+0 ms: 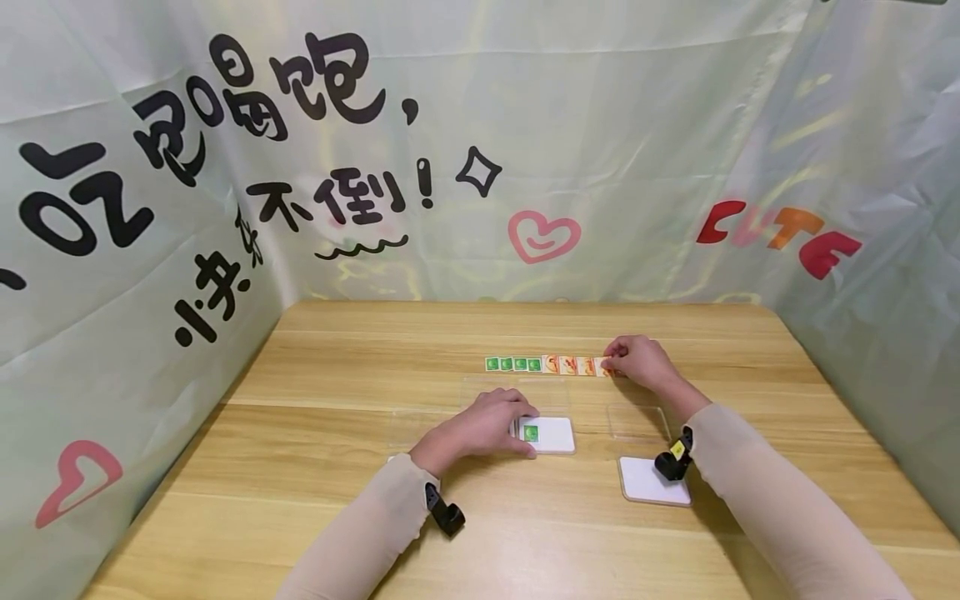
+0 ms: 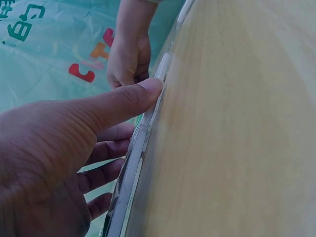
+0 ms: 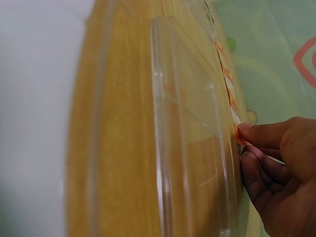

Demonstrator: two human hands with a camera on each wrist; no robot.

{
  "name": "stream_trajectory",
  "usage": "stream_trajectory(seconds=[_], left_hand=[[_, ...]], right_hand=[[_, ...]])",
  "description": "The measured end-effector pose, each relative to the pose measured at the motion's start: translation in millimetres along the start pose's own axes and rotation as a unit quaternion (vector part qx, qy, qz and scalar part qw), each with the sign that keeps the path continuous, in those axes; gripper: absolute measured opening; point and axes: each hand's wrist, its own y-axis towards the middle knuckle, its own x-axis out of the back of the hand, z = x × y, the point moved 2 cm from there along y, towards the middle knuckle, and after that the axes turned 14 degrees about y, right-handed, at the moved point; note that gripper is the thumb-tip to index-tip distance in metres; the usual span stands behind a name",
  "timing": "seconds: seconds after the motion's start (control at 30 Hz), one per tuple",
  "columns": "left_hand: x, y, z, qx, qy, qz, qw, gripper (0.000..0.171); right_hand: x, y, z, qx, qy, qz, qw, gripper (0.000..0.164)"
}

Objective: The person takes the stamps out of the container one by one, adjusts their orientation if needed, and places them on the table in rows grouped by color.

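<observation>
Near the middle of the table, my left hand [image 1: 489, 419] grips a flat white rectangular piece [image 1: 557, 435], thumb on the near edge and fingers on the far one. A small green square [image 1: 531, 433] lies on that piece. In the left wrist view, the left thumb [image 2: 131, 98] presses along its thin, clear-looking edge. Farther back runs a row of small green squares [image 1: 513, 364] and orange-and-white squares [image 1: 568, 365]. My right hand [image 1: 643, 362] pinches the orange-and-white square [image 3: 240, 136] at the row's right end, partly hidden by the fingers.
Another white rectangular piece [image 1: 645, 479] lies under the right wrist, partly covered by the wrist camera. A clear plastic tray or lid [image 1: 637, 422] sits just behind it. Faint clear pieces lie behind and left of the left hand. Printed cloth walls [image 1: 637, 150] enclose the wooden table [image 1: 300, 500].
</observation>
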Motion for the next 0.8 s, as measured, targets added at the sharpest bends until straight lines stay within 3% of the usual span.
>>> stream_trajectory(seconds=[0.8], left_hand=[[-1.2, 0.3, 0.5, 0.0, -0.002, -0.005, 1.0, 0.061]], right_hand=[[-0.2, 1.1, -0.6, -0.012, 0.008, 0.001, 1.0, 0.02]])
